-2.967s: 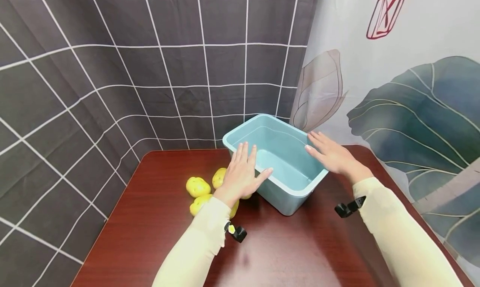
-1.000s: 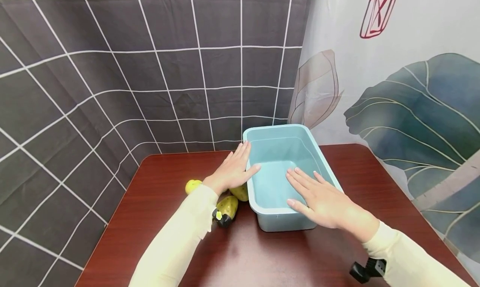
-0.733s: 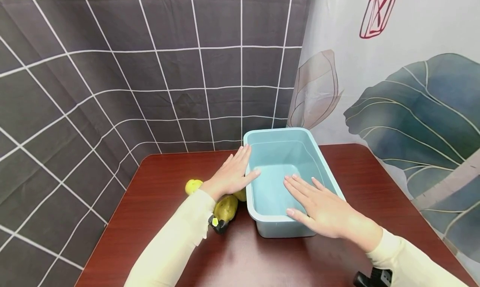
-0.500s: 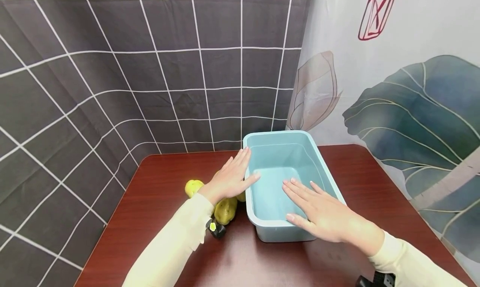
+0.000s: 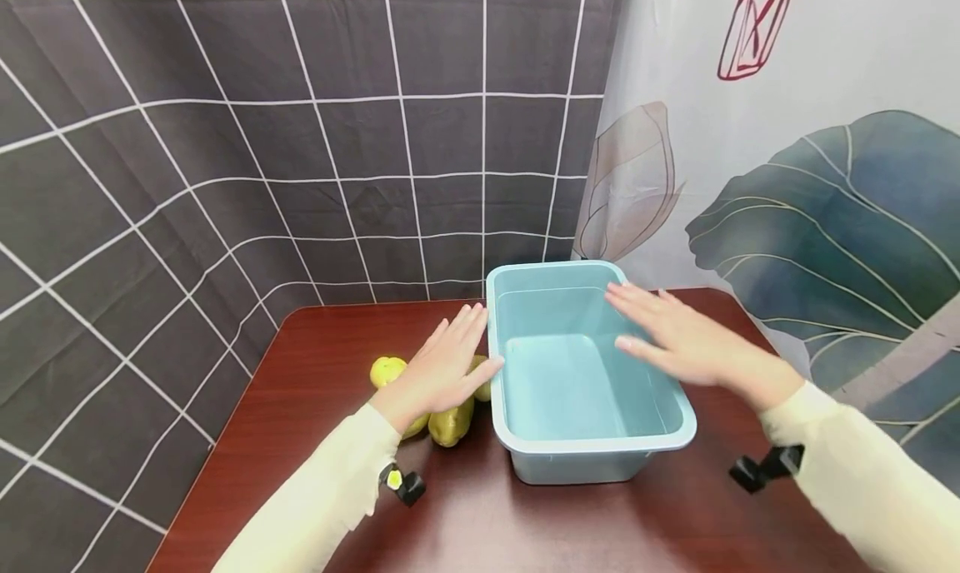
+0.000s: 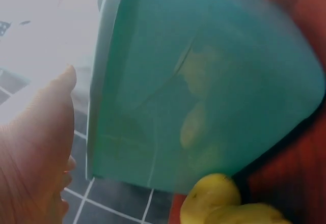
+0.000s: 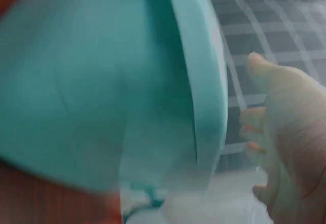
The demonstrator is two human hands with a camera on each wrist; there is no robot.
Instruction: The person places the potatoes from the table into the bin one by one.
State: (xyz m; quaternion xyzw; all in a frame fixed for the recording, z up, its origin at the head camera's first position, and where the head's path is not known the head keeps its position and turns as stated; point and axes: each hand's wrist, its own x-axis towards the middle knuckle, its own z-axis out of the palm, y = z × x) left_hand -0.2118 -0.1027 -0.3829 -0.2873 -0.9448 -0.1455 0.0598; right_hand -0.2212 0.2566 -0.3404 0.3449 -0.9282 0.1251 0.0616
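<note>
A light blue plastic basin (image 5: 573, 466) stands upright on the dark red table, one short side toward me. Beside its left rim is my left hand (image 5: 438, 365), fingers straight and thumb spread, the thumb tip overlapping the rim in the head view. My right hand (image 5: 686, 340), also flat with straight fingers, is over the basin's right rim. In the left wrist view the left hand (image 6: 35, 147) is apart from the basin wall (image 6: 147, 81); the right wrist view shows a gap between the right hand (image 7: 290, 127) and the rim (image 7: 211, 107). Neither hand grips anything.
Several yellow potatoes (image 5: 452, 426) lie left of the basin, partly hidden by the left hand and forearm. A dark curtain with white grid lines (image 5: 345, 140) hangs behind the table (image 5: 315, 365), and a white curtain with printed leaves (image 5: 825, 223) at the right.
The basin has turned from slanted to nearly straight and slid toward me. The right hand has lifted from its near end to above the right rim; the left hand has drawn slightly left and back.
</note>
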